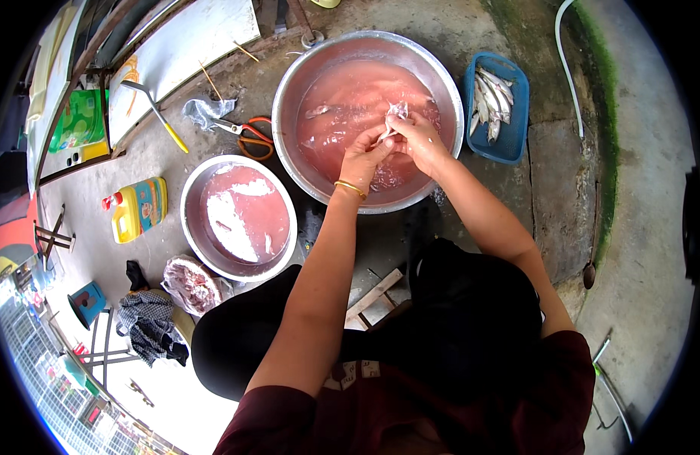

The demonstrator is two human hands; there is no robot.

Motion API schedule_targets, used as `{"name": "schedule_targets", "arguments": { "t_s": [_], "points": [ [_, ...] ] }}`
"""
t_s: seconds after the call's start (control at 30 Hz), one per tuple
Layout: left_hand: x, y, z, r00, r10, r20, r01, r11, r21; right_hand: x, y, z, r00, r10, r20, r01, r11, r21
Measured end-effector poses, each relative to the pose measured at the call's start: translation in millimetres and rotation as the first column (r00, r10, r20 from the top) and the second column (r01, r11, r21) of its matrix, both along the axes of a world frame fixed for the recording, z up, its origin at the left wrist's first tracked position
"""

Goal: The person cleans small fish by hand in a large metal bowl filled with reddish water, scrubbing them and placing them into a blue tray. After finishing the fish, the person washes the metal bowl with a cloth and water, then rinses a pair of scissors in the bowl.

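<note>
Over a large metal basin (289, 163) of cloudy pinkish-red water, both my hands are closed around one small fish (396, 114). My left hand (365, 157), with a gold bangle at its wrist, pinches the fish from the near left side. Bent over it from the right is my right hand (420, 144), its fingers on the upper part. Much of the fish is hidden by the fingers. Another pale piece (317, 111), perhaps a fish, shows at the water's surface on the left of the basin.
A smaller metal basin (189, 201) of pinkish water stands at left. Right of the large basin, a blue plastic basket (517, 136) holds several silvery fish (492, 98). Orange-handled scissors (256, 138), a yellow jug (141, 209) and a plastic bag with reddish contents (192, 285) lie leftward.
</note>
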State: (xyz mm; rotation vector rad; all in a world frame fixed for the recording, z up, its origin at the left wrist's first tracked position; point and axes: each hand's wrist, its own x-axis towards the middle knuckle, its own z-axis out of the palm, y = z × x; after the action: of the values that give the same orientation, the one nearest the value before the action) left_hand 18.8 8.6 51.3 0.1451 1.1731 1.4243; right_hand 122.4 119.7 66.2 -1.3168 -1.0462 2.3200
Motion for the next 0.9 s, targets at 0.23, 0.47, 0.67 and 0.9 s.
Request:
{"name": "schedule_targets", "arguments": {
  "t_s": [0.23,0.47,0.67,0.9],
  "points": [
    [-13,-3,-12,0.985,0.055,-0.164,-0.068,0.995,-0.076,14,8,14,0.983,0.182,-0.02,-0.179,0.98,0.092],
    [-18,-4,-6,0.986,-0.031,-0.166,0.017,0.996,-0.083,22,10,16,0.916,0.38,0.131,-0.398,0.903,0.162],
    [-20,-2,-6,0.884,-0.2,-0.423,0.198,0.979,-0.05,24,3,-16,0.861,0.395,0.32,-0.503,0.756,0.419],
    [-8,0,11,0.938,-0.165,-0.304,0.128,0.982,-0.14,20,1,0,0.871,0.43,0.238,-0.489,0.806,0.333]
  ]
}}
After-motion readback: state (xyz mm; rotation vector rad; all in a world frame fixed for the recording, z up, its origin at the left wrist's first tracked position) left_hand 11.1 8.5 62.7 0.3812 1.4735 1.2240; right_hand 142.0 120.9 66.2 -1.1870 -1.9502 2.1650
